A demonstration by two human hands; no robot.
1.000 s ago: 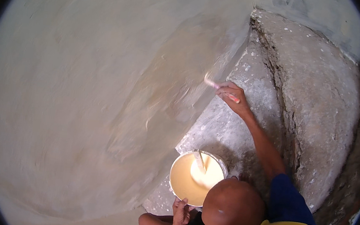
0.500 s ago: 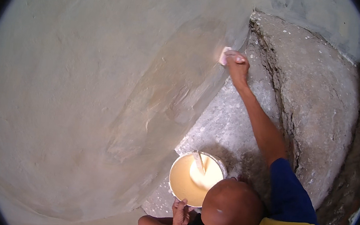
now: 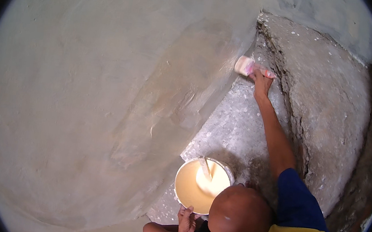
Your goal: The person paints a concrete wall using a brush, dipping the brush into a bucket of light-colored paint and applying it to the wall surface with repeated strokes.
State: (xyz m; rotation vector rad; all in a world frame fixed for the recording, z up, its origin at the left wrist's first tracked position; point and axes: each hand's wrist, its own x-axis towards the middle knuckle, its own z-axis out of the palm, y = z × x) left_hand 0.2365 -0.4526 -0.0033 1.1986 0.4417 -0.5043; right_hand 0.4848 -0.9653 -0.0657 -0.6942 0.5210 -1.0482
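My right hand point(image 3: 262, 78), at the end of an outstretched arm, is closed round the handle of a paintbrush point(image 3: 244, 65). The brush has a pinkish-white, slightly blurred head and a reddish handle end. Its head is over the seam where the grey wall point(image 3: 77, 83) meets pale speckled stone. Closer to me, my left hand point(image 3: 187, 219) grips the near rim of a round white bucket point(image 3: 231, 174), thumb over the edge. Cream-coloured liquid point(image 3: 186, 185) is inside. A flat pale stick point(image 3: 205, 167) leans against the bucket's far rim, its lower end in the liquid.
A brownish, damp-looking patch point(image 3: 171, 87) runs diagonally along the wall left of the seam. The rough stone point(image 3: 323, 89) on the right has a deep dark crack point(image 3: 288, 99). A smoother grey area point(image 3: 329, 18) lies at the upper right, with dark soil point(image 3: 368, 178) along the right edge.
My right hand and the paintbrush have moved right and slightly down, away from the wall patch. More of the brush now shows. My left hand and the bucket have stayed in place.
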